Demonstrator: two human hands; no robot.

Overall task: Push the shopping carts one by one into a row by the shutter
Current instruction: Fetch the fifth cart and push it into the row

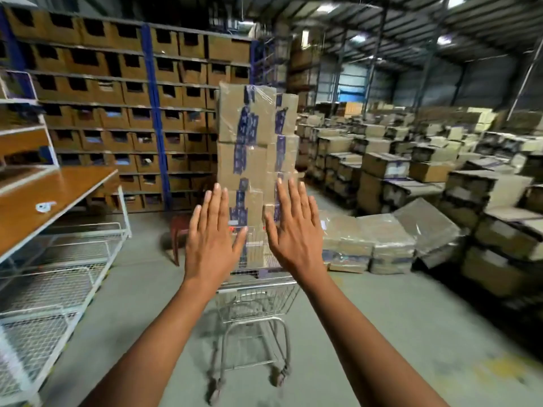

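A silver wire shopping cart [255, 301] stands on the concrete floor straight ahead, its basket partly hidden behind my hands. My left hand [212, 233] is raised flat with fingers spread, palm facing away, above the cart's near end. My right hand [293, 227] is held the same way just to the right of it. Neither hand touches the cart or holds anything. No shutter is visible.
A tall stack of taped cardboard boxes [255, 148] rises behind the cart. A wooden-topped table with white wire shelves [55, 195] stands at left. Box-filled racks [123, 113] line the back wall. Low carton piles [411, 183] fill the right. A red stool [179, 230] is behind.
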